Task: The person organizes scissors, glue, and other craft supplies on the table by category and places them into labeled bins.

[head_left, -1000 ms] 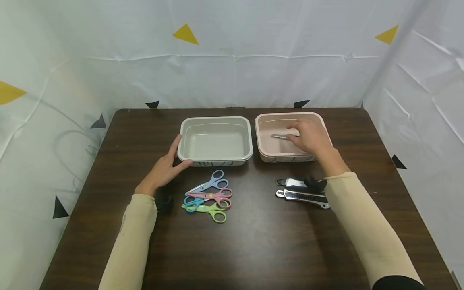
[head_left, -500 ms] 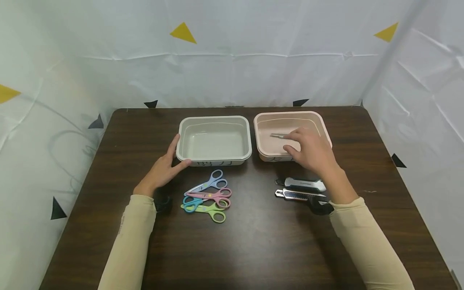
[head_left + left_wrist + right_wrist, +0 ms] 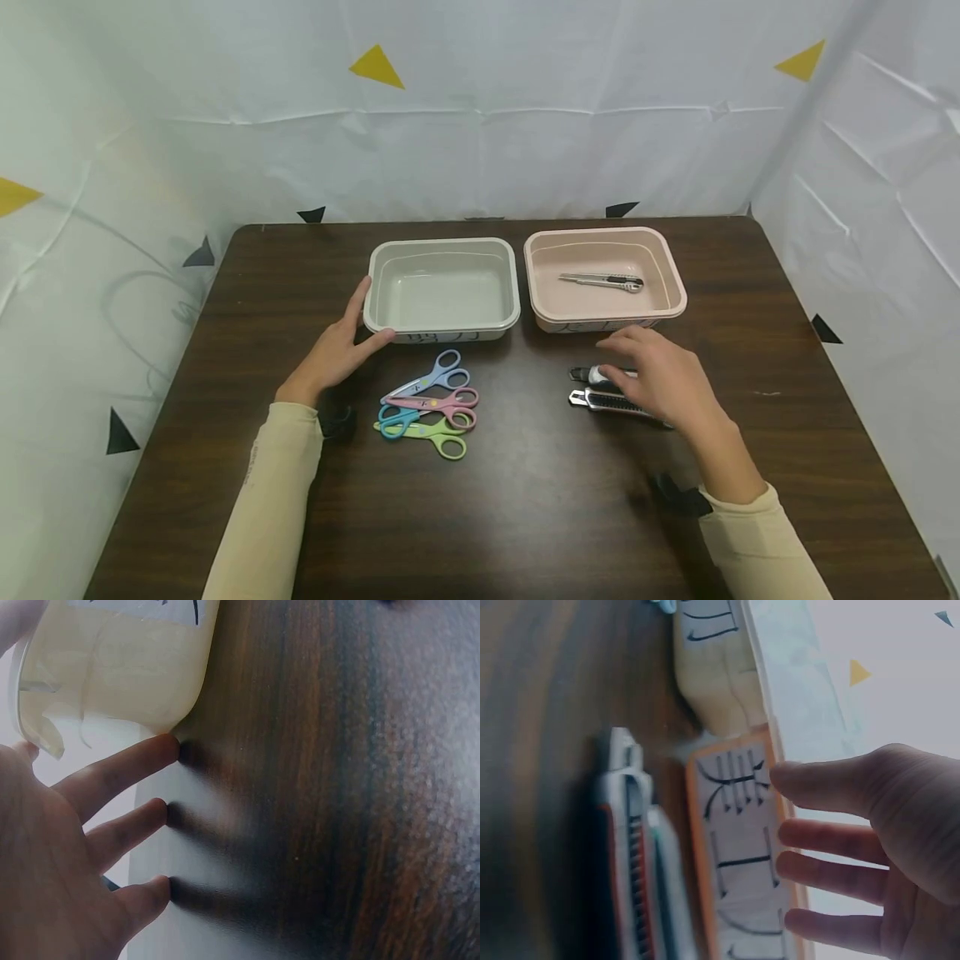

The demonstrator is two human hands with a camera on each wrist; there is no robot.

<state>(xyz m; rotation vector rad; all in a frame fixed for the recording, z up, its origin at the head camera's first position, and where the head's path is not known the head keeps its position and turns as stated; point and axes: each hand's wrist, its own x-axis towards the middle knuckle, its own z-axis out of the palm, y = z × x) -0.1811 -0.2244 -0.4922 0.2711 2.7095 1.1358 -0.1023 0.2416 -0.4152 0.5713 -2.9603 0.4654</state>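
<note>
My left hand (image 3: 330,358) rests against the left front corner of a pale green bin (image 3: 457,327), thumb at its front rim. In the left wrist view its fingers spread, fingertips at the tabletop beside the bin. My right hand (image 3: 663,383) is over two utility knives, fingers relaxed and holding nothing. The nearer utility knife (image 3: 603,402) is silver and black; the farther utility knife (image 3: 582,375) is partly hidden by the hand. A slim silver utility knife (image 3: 600,281) lies inside the pink bin (image 3: 551,317). The right wrist view shows handwriting on the pink bin's front.
Several scissors lie overlapping in front of the green bin: blue scissors (image 3: 420,387), pink scissors (image 3: 442,403), green scissors (image 3: 435,431) and turquoise scissors (image 3: 393,425). The bins stand side by side on a dark wooden table (image 3: 510,517). White sheeting (image 3: 540,158) surrounds the table.
My right hand has let go of the slim utility knife in the pink bin and come back toward me, over the other knives. My left hand has stayed at the green bin.
</note>
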